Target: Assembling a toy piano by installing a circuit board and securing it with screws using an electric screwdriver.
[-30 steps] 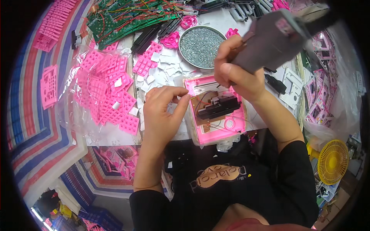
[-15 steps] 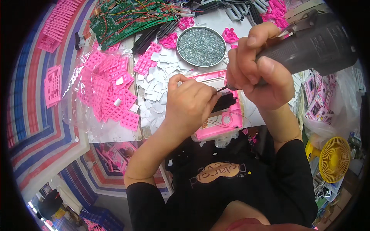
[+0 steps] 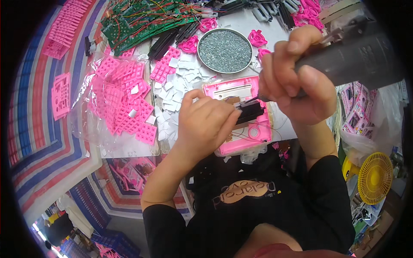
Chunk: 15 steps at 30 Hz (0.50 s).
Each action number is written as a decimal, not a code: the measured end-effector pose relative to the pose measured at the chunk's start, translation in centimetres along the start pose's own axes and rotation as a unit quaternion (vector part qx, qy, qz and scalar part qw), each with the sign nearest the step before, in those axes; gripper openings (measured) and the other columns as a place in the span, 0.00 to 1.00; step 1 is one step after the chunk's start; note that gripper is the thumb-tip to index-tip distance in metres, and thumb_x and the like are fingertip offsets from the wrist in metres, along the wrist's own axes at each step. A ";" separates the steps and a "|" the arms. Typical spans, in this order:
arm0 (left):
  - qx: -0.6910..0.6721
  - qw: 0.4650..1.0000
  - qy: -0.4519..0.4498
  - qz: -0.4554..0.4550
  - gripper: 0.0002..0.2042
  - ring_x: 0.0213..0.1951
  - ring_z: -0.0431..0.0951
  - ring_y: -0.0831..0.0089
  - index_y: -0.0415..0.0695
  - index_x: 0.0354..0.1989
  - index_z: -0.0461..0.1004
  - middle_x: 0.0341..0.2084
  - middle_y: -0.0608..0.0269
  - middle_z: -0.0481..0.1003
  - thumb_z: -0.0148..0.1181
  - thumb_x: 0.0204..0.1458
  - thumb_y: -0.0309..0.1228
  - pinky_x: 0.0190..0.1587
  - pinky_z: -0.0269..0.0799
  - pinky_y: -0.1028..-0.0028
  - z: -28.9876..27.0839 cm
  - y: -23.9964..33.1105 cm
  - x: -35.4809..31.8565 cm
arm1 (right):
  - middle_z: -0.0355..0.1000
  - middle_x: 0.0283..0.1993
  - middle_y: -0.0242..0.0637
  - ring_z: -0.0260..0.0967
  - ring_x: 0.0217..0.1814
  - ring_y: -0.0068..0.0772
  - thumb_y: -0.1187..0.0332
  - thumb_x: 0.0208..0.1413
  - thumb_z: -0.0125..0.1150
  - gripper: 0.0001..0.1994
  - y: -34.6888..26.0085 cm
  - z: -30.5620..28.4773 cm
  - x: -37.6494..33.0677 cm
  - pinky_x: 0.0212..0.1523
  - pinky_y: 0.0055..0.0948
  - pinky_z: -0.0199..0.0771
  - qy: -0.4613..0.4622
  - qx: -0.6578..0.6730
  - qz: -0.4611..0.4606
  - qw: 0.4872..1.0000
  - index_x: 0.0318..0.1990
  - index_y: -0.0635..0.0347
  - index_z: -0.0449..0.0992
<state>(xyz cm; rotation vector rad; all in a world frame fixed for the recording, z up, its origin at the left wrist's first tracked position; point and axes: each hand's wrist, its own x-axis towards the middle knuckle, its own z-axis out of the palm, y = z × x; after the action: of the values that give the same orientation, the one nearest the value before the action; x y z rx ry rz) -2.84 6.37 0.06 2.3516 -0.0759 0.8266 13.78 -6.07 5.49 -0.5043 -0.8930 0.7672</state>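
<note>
My right hand (image 3: 297, 81) is wrapped round a dark grey electric screwdriver (image 3: 348, 56), which slants down to the left. Its thin bit points at a black plastic part (image 3: 250, 112) lying across an open pink plastic case (image 3: 238, 148). My left hand (image 3: 205, 122) is closed, with thumb and fingertips at the left end of that black part. Its fingers hide some of the case's inside. Thin wires (image 3: 269, 128) loop over the right side of the case, by a round pink ring. Whether a screw sits at the bit is too small to tell.
A round tin of small screws (image 3: 226, 50) stands beyond the case. White pads (image 3: 172, 101) and bagged pink keypads (image 3: 124, 99) lie to the left. Green circuit boards (image 3: 142, 30) are piled far left, among pink rings and black parts. A yellow fan (image 3: 375, 178) is at right.
My right hand and the screwdriver have shifted a little right, the bit away from my left fingertips. My left hand has moved slightly left, uncovering more of the black part and the case.
</note>
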 end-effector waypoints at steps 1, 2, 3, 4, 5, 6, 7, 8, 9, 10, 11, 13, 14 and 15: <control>0.005 1.000 -0.014 -0.007 0.08 0.28 0.75 0.67 0.46 0.33 0.75 0.24 0.68 0.76 0.71 0.48 0.26 0.46 0.61 0.63 -0.5 0.0 -0.4 | 0.60 0.25 0.27 0.58 0.22 0.22 0.63 0.64 0.54 0.15 -0.7 0.0 0.3 0.25 0.24 0.62 -0.011 0.007 0.016 1.000 0.55 0.56 0.64; 0.010 0.999 -0.027 -0.013 0.08 0.28 0.75 0.67 0.46 0.33 0.75 0.25 0.69 0.76 0.70 0.48 0.25 0.46 0.60 0.63 -1.1 0.1 -0.8 | 0.60 0.24 0.26 0.58 0.22 0.22 0.63 0.64 0.55 0.15 -0.9 0.4 0.3 0.25 0.25 0.63 -0.004 -0.007 0.026 1.000 0.55 0.55 0.64; 0.014 0.999 -0.041 -0.019 0.08 0.28 0.75 0.67 0.46 0.34 0.75 0.25 0.69 0.77 0.69 0.49 0.25 0.46 0.59 0.62 -1.4 0.3 -1.0 | 0.60 0.24 0.26 0.58 0.22 0.21 0.62 0.64 0.56 0.16 -1.2 0.8 0.2 0.26 0.25 0.64 0.003 -0.021 0.036 0.999 0.54 0.54 0.64; 0.027 0.998 -0.037 -0.033 0.08 0.29 0.76 0.67 0.47 0.35 0.76 0.26 0.69 0.77 0.69 0.49 0.24 0.47 0.58 0.62 -1.3 0.7 -1.1 | 0.60 0.24 0.25 0.59 0.23 0.21 0.61 0.64 0.57 0.16 -1.3 1.4 0.2 0.26 0.25 0.64 0.007 -0.032 0.047 0.998 0.54 0.53 0.64; 0.040 0.998 -0.033 -0.047 0.08 0.29 0.76 0.67 0.47 0.35 0.76 0.26 0.69 0.78 0.69 0.49 0.24 0.47 0.57 0.62 -1.0 1.3 -1.0 | 0.60 0.24 0.25 0.59 0.23 0.21 0.61 0.63 0.58 0.16 -1.4 2.1 0.1 0.27 0.25 0.65 0.011 -0.068 0.054 0.996 0.53 0.53 0.64; 0.052 0.996 -0.028 -0.061 0.08 0.30 0.77 0.67 0.47 0.36 0.76 0.27 0.69 0.78 0.68 0.50 0.24 0.47 0.56 0.62 -0.6 1.7 -1.0 | 0.61 0.23 0.25 0.60 0.22 0.21 0.60 0.62 0.60 0.16 -1.4 2.7 -0.1 0.26 0.25 0.65 0.027 -0.083 0.063 0.994 0.52 0.52 0.64; 0.033 0.996 -0.024 -0.073 0.07 0.30 0.77 0.68 0.47 0.36 0.77 0.27 0.69 0.79 0.68 0.50 0.24 0.48 0.56 0.62 -0.4 1.8 -1.2 | 0.61 0.23 0.24 0.60 0.22 0.21 0.59 0.61 0.63 0.16 -1.6 3.3 -0.3 0.26 0.25 0.66 0.044 -0.099 0.072 0.991 0.51 0.51 0.64; 0.015 0.996 -0.020 -0.085 0.07 0.30 0.77 0.68 0.47 0.36 0.77 0.28 0.68 0.79 0.68 0.50 0.24 0.49 0.56 0.62 0.0 1.7 -1.5 | 0.62 0.22 0.24 0.61 0.21 0.21 0.59 0.60 0.65 0.17 -1.7 3.9 -0.5 0.26 0.26 0.66 0.062 -0.114 0.082 0.988 0.49 0.50 0.65; -0.004 0.995 -0.015 -0.098 0.07 0.30 0.78 0.68 0.48 0.37 0.78 0.28 0.68 0.80 0.68 0.50 0.24 0.49 0.55 0.62 0.2 1.7 -1.8 | 0.62 0.22 0.24 0.61 0.21 0.21 0.58 0.60 0.66 0.17 -1.5 4.0 -0.8 0.25 0.26 0.66 0.064 -0.120 0.081 0.987 0.49 0.50 0.65; -0.025 0.994 -0.011 -0.107 0.07 0.30 0.78 0.69 0.48 0.37 0.78 0.28 0.68 0.80 0.68 0.50 0.24 0.49 0.55 0.62 0.3 1.8 -1.7 | 0.63 0.22 0.25 0.60 0.20 0.22 0.58 0.60 0.66 0.17 -1.5 4.1 -0.7 0.24 0.26 0.65 0.064 -0.132 0.079 0.986 0.48 0.50 0.65; -0.046 0.992 -0.006 -0.117 0.07 0.30 0.78 0.69 0.48 0.37 0.79 0.28 0.68 0.80 0.68 0.50 0.24 0.49 0.55 0.62 0.4 1.9 -1.6 | 0.63 0.22 0.25 0.60 0.19 0.22 0.58 0.59 0.67 0.17 -1.6 4.1 -0.7 0.23 0.26 0.64 0.064 -0.143 0.077 0.985 0.47 0.50 0.65; -0.069 0.989 -0.002 -0.130 0.07 0.30 0.78 0.69 0.48 0.36 0.79 0.28 0.68 0.80 0.68 0.50 0.24 0.49 0.55 0.61 0.4 1.9 -1.6 | 0.63 0.22 0.25 0.60 0.18 0.22 0.58 0.58 0.67 0.17 -1.6 4.1 -0.7 0.22 0.26 0.63 0.062 -0.158 0.080 0.982 0.46 0.50 0.65; -0.071 0.989 -0.003 -0.133 0.07 0.30 0.78 0.70 0.48 0.36 0.79 0.28 0.68 0.80 0.68 0.50 0.25 0.49 0.56 0.61 0.3 1.9 -1.5 | 0.64 0.24 0.27 0.62 0.21 0.23 0.60 0.57 0.67 0.17 -1.6 4.0 -0.8 0.24 0.26 0.65 0.061 -0.152 0.086 0.983 0.46 0.52 0.66; -0.074 0.988 -0.003 -0.136 0.06 0.30 0.78 0.70 0.48 0.35 0.79 0.28 0.68 0.80 0.69 0.50 0.25 0.49 0.56 0.61 0.3 1.9 -1.5 | 0.66 0.26 0.29 0.64 0.24 0.23 0.63 0.56 0.67 0.16 -1.6 4.0 -0.9 0.27 0.26 0.67 0.059 -0.146 0.092 0.983 0.46 0.54 0.66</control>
<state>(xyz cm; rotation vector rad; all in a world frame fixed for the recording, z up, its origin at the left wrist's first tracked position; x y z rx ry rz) -4.40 4.45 0.06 2.1641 0.1733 0.6565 10.73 -7.45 8.31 -0.8931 -0.8595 0.7681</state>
